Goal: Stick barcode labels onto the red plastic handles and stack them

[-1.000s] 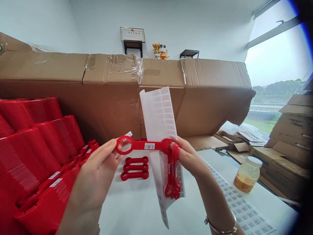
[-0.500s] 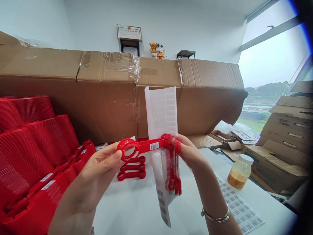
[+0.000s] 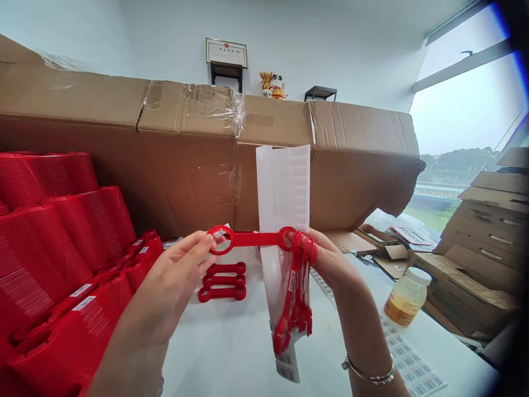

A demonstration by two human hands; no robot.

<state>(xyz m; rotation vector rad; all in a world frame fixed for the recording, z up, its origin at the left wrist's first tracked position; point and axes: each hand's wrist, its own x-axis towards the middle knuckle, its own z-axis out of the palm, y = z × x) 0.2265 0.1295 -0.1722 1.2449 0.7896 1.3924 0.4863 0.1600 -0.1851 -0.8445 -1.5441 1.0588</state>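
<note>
My left hand (image 3: 182, 270) pinches the ring end of a red plastic strap (image 3: 252, 239) held level in front of me. The strap's other ring sits on a finger of my right hand (image 3: 330, 262). Several more red straps (image 3: 295, 298) hang down from the same fingers. My right hand also holds a white label sheet (image 3: 283, 193) upright behind the straps. Three red straps (image 3: 223, 281) lie on the white table (image 3: 231, 347) beyond my hands.
Stacks of red plastic baskets (image 3: 53, 248) fill the left side. A long taped cardboard box (image 3: 206, 149) stands across the back. A sheet of barcode labels (image 3: 413, 366) and a jar with a white lid (image 3: 405, 298) lie at the right, with more cartons (image 3: 479, 242) behind.
The strap between my hands has turned so its barcode label faces away. The hanging straps have swung lower. The view has shifted slightly.
</note>
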